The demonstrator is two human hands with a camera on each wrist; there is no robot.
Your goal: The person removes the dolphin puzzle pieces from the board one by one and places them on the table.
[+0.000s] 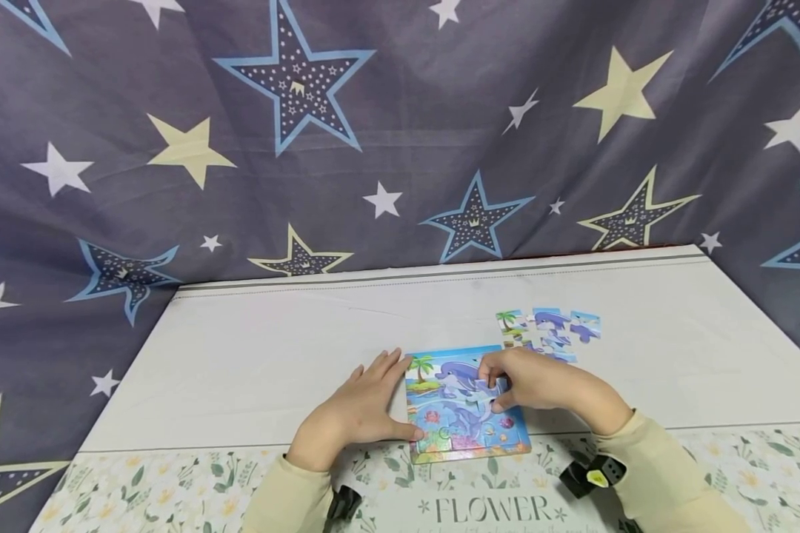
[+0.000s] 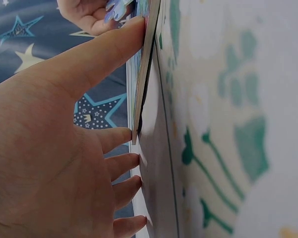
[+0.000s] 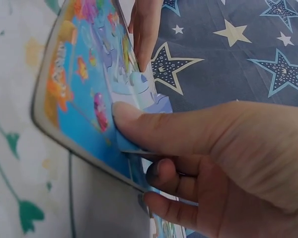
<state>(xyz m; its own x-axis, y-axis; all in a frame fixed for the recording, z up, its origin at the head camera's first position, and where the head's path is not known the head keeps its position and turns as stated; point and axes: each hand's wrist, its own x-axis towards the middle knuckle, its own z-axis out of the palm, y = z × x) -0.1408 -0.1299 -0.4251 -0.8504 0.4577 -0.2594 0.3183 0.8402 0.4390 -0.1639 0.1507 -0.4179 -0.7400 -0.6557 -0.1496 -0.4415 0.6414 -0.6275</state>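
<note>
A dolphin jigsaw puzzle in a flat frame lies on the table, with a palm tree at its upper left and sea creatures along the bottom. My left hand rests at its left side. The left thumb presses on the frame's lower left edge, while the other fingers stretch along the side. Over the puzzle's right part, my right hand pinches a bluish puzzle piece between thumb and fingers. Its far side is hidden by the fingers. I cannot tell whether the piece touches the pieces below.
Several loose puzzle pieces with dolphin and palm pictures lie behind the right hand, partly covered by it. A flowered mat runs along the front of the white table. A dark star-patterned cloth hangs behind.
</note>
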